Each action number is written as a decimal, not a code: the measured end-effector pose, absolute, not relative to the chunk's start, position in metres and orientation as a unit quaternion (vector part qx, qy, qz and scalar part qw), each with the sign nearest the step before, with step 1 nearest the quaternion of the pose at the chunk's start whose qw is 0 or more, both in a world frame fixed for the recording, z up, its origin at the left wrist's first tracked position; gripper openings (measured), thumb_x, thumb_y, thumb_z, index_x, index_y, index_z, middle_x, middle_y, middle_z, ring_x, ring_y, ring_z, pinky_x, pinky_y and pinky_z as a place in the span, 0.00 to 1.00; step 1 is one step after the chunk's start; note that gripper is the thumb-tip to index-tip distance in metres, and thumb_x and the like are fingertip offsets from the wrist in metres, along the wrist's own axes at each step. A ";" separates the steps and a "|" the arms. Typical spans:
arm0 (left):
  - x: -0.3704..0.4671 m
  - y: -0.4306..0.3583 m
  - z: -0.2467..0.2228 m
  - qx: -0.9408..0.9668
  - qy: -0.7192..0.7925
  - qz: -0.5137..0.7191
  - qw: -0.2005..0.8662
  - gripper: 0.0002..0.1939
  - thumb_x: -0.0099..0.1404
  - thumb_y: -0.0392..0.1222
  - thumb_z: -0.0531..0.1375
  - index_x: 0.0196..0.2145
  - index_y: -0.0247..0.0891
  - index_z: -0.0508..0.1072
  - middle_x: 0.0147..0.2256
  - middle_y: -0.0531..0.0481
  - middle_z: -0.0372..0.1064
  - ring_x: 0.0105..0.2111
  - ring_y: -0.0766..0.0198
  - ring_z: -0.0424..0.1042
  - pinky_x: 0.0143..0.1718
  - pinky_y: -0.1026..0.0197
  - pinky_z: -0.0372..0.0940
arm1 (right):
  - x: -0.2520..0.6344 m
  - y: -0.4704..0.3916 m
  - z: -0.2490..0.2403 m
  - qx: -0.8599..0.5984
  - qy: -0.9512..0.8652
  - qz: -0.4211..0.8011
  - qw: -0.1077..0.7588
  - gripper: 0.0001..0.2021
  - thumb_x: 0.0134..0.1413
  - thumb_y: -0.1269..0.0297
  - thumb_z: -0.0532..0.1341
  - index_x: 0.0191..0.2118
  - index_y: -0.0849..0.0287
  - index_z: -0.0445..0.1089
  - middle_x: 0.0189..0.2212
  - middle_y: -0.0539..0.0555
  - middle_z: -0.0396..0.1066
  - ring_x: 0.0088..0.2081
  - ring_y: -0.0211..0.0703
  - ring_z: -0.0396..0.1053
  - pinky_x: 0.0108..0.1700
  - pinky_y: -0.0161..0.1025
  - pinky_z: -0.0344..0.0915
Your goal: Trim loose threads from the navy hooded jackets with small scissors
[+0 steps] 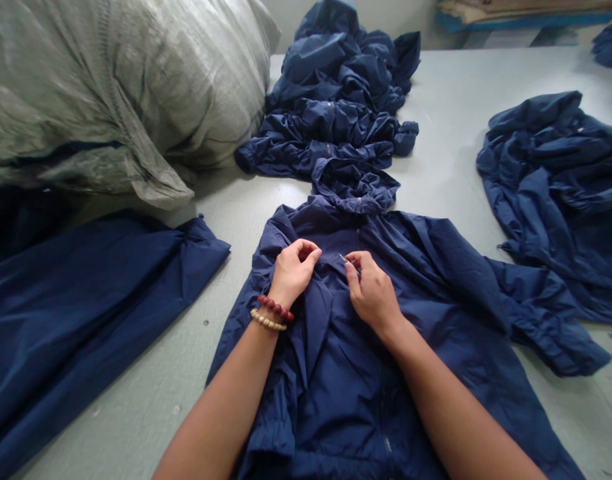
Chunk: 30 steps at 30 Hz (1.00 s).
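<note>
A navy hooded jacket [346, 353] lies spread on the table in front of me, hood at the far end and a zipper running down its middle. My left hand [293, 270], with two bead bracelets at the wrist, pinches a raised fold of the jacket's chest between thumb and forefinger. Whether a thread is also in that pinch is too small to tell. Just to the right, my right hand [371, 287] is closed around small thread snips [343, 258]. Their pointed metal tip faces the left fingertips, a short gap away; the fingers hide most of the tool.
Beyond the hood, more navy garments [336, 87] are piled on the pale table [451, 133]. Another crumpled garment [551, 193] lies at right, near the jacket's sleeve. Navy fabric [96, 300] covers the left side, below a large, bulging grey-green sack [186, 80].
</note>
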<state>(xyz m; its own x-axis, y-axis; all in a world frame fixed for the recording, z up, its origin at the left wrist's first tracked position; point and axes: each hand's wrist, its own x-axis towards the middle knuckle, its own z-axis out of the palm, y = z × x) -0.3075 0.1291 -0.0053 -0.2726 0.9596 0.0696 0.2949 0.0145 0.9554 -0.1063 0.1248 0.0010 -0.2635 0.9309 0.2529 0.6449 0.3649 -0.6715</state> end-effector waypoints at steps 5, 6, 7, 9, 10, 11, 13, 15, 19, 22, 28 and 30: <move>-0.312 0.133 -0.013 0.476 0.615 0.510 0.368 0.08 0.67 0.46 0.67 0.36 0.38 0.78 0.32 0.50 0.77 0.32 0.63 0.74 0.36 0.62 0.66 | -0.112 0.121 0.000 -0.469 -0.780 0.224 0.348 0.11 0.72 0.57 0.61 0.51 0.56 0.74 0.46 0.58 0.80 0.43 0.49 0.78 0.48 0.42 0.71; -0.313 0.133 -0.015 0.472 0.611 0.514 0.374 0.09 0.66 0.46 0.68 0.36 0.38 0.78 0.33 0.50 0.77 0.32 0.63 0.74 0.36 0.62 0.66 | -0.112 0.120 0.000 -0.467 -0.780 0.223 0.352 0.11 0.71 0.57 0.62 0.51 0.56 0.74 0.45 0.57 0.80 0.43 0.49 0.78 0.48 0.42 0.71; -0.314 0.134 -0.015 0.470 0.608 0.516 0.378 0.09 0.66 0.47 0.68 0.36 0.38 0.78 0.33 0.50 0.77 0.33 0.63 0.74 0.37 0.62 0.67 | -0.113 0.120 0.000 -0.465 -0.780 0.222 0.354 0.11 0.71 0.57 0.62 0.50 0.56 0.75 0.45 0.57 0.80 0.43 0.49 0.78 0.48 0.42 0.71; -0.314 0.134 -0.016 0.470 0.603 0.520 0.381 0.10 0.67 0.47 0.68 0.37 0.38 0.78 0.33 0.50 0.77 0.33 0.63 0.74 0.37 0.61 0.67 | -0.114 0.119 -0.001 -0.463 -0.781 0.222 0.355 0.10 0.71 0.57 0.62 0.50 0.56 0.76 0.44 0.57 0.81 0.42 0.48 0.79 0.48 0.42 0.71; -0.314 0.134 -0.016 0.471 0.601 0.522 0.381 0.10 0.67 0.47 0.68 0.37 0.38 0.78 0.33 0.50 0.77 0.33 0.63 0.74 0.37 0.61 0.67 | -0.115 0.118 -0.001 -0.463 -0.782 0.221 0.353 0.10 0.71 0.58 0.62 0.50 0.56 0.76 0.44 0.57 0.81 0.43 0.49 0.79 0.48 0.42 0.71; -0.314 0.134 -0.015 0.472 0.598 0.524 0.380 0.10 0.67 0.47 0.68 0.37 0.38 0.78 0.33 0.50 0.76 0.33 0.63 0.74 0.37 0.61 0.67 | -0.116 0.118 -0.002 -0.465 -0.783 0.221 0.350 0.10 0.71 0.58 0.62 0.50 0.56 0.76 0.44 0.57 0.81 0.43 0.49 0.79 0.49 0.43 0.72; -0.313 0.134 -0.014 0.473 0.591 0.531 0.381 0.10 0.67 0.47 0.68 0.37 0.38 0.78 0.33 0.50 0.76 0.33 0.63 0.73 0.37 0.61 0.67 | -0.117 0.117 -0.003 -0.467 -0.784 0.220 0.345 0.11 0.71 0.57 0.62 0.50 0.56 0.77 0.45 0.58 0.81 0.44 0.50 0.79 0.50 0.43 0.72; -0.312 0.134 -0.013 0.471 0.583 0.538 0.385 0.10 0.67 0.48 0.68 0.37 0.38 0.77 0.33 0.51 0.75 0.32 0.63 0.73 0.37 0.62 0.67 | -0.119 0.116 -0.004 -0.466 -0.787 0.216 0.341 0.12 0.71 0.57 0.62 0.50 0.57 0.78 0.46 0.58 0.81 0.45 0.50 0.79 0.51 0.44 0.72; -0.311 0.134 -0.012 0.467 0.570 0.551 0.391 0.10 0.67 0.48 0.68 0.38 0.39 0.77 0.33 0.51 0.74 0.32 0.64 0.73 0.37 0.62 0.67 | -0.125 0.116 -0.004 -0.461 -0.797 0.207 0.331 0.13 0.72 0.57 0.62 0.51 0.57 0.79 0.45 0.59 0.82 0.44 0.51 0.79 0.51 0.44 0.72; -0.311 0.134 -0.012 0.463 0.568 0.558 0.389 0.10 0.67 0.48 0.68 0.38 0.39 0.78 0.33 0.51 0.75 0.33 0.63 0.73 0.37 0.61 0.68 | -0.128 0.117 -0.003 -0.468 -0.792 0.205 0.334 0.13 0.72 0.57 0.62 0.52 0.57 0.79 0.46 0.59 0.82 0.44 0.51 0.80 0.51 0.44 0.72; -0.311 0.133 -0.012 0.464 0.579 0.556 0.375 0.09 0.67 0.48 0.69 0.37 0.39 0.79 0.33 0.50 0.76 0.32 0.63 0.73 0.37 0.62 0.68 | -0.130 0.119 -0.002 -0.497 -0.770 0.196 0.349 0.11 0.70 0.57 0.63 0.50 0.57 0.79 0.46 0.58 0.83 0.46 0.53 0.80 0.51 0.45 0.71; -0.311 0.133 -0.013 0.466 0.582 0.554 0.372 0.09 0.67 0.47 0.68 0.37 0.39 0.79 0.33 0.50 0.76 0.32 0.63 0.73 0.37 0.62 0.68 | -0.130 0.119 -0.003 -0.502 -0.767 0.196 0.347 0.11 0.70 0.58 0.64 0.50 0.57 0.79 0.46 0.59 0.83 0.46 0.53 0.80 0.51 0.45 0.71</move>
